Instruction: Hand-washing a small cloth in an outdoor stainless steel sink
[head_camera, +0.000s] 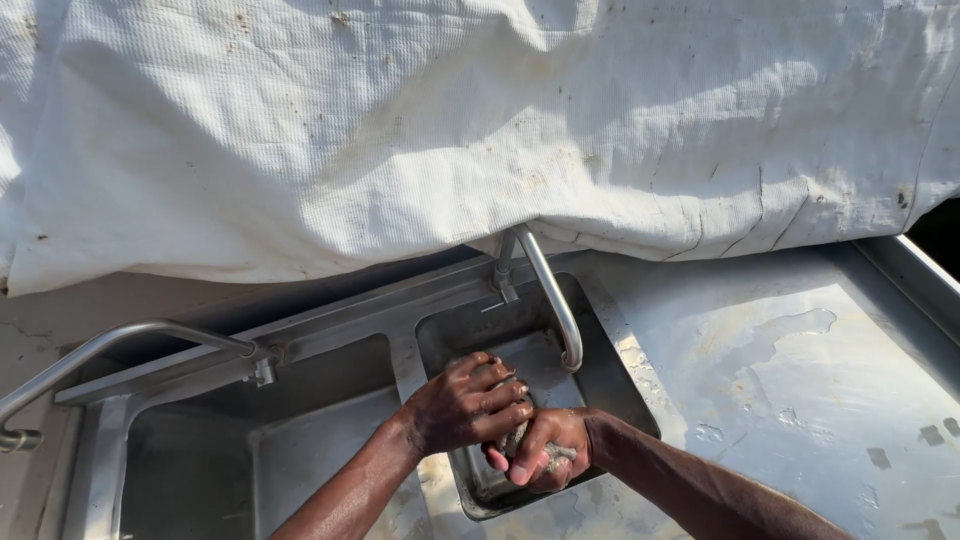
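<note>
My left hand (468, 405) and my right hand (545, 450) meet over the right sink basin (470, 335), below the spout of the curved tap (552, 300). Between them is a grey wad (520, 438); what it is I cannot tell. My right hand's fingers are curled shut around it from beneath, my left hand is pressed over it from above. A second basin (300, 440) lies to the left with its own tap (120, 345). The steel counter (800, 380) to the right is wet. A stained white tarp (450, 130) hangs along the counter's far edge.

Stained white tarp (420, 130) (sunlit) overhangs steel counter (800, 360).
</note>
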